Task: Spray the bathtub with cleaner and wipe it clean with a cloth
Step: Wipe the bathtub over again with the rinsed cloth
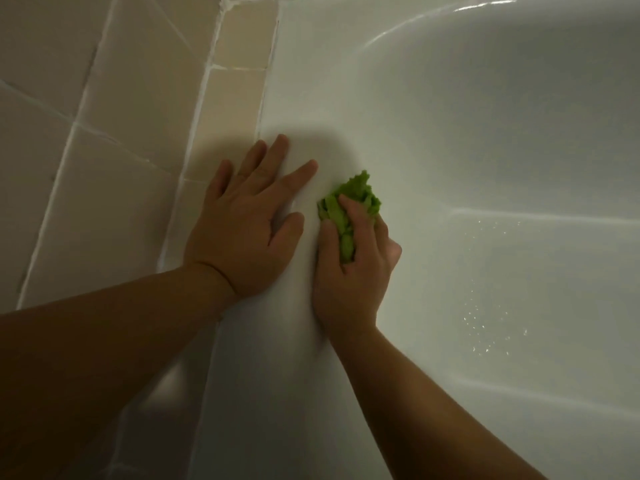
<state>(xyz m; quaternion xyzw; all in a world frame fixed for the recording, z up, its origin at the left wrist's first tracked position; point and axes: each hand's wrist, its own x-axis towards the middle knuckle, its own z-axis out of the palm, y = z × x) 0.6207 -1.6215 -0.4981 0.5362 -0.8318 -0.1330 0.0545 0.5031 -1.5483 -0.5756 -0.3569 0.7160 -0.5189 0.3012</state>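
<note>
The two forearms are reaching in from the near edge of the bathtub (pixel 485 116), over its flat rim. The right hand (pixel 353 268) is gripping a bunched green cloth (pixel 349 209), fingers curled tight around it, and is pressing it against the white surface where the rim is rolling over into the basin. The left hand (pixel 242 223) is lying flat and empty just beside it, fingers spread on the rim, bracing the body. To wipe well here, the cloth probably wants opening out so more of it is meeting the enamel, with firm overlapping strokes running along the rim toward the far corner. Droplets (pixel 491 306) are glinting on the tub's inner wall to the right, so that part looks still unwiped. Beyond the left hand, beige wall tiles (pixel 104 98) are meeting the rim at a grout line; the bracing hand itself is covering rim that needs wiping. No spray bottle is showing.
</note>
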